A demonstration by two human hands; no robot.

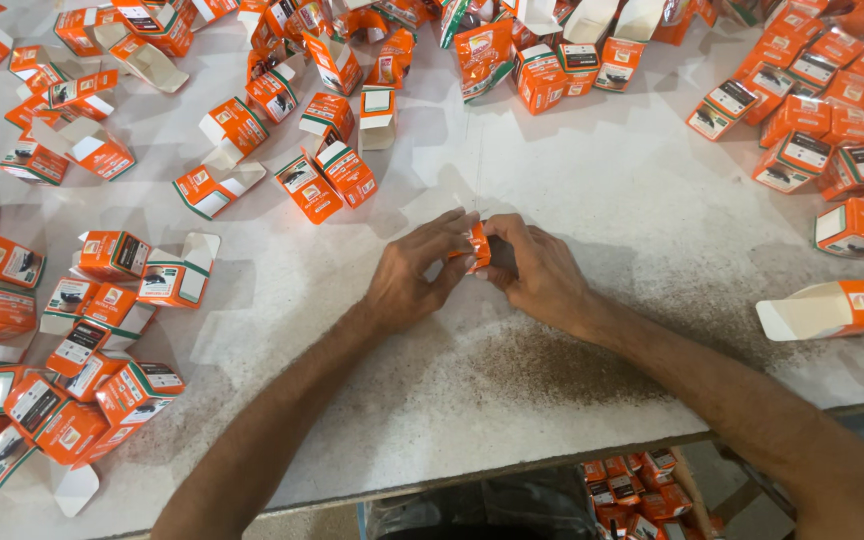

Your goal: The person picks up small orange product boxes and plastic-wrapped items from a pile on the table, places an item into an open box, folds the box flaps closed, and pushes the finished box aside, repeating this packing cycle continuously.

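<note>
Both my hands meet at the middle of a white table (592,190). My left hand (414,272) and my right hand (535,268) pinch one small orange carton (478,246) between their fingertips, just above the tabletop. Most of the carton is hidden by my fingers. The nearest loose cartons are two orange and white ones (327,180) lying beyond my left hand.
Several small orange cartons, many with open white flaps, lie scattered at the left (102,320), the far edge (542,60) and the right (832,140). One open carton (832,310) lies on its side at the right edge. More cartons (632,490) sit below the table's front edge.
</note>
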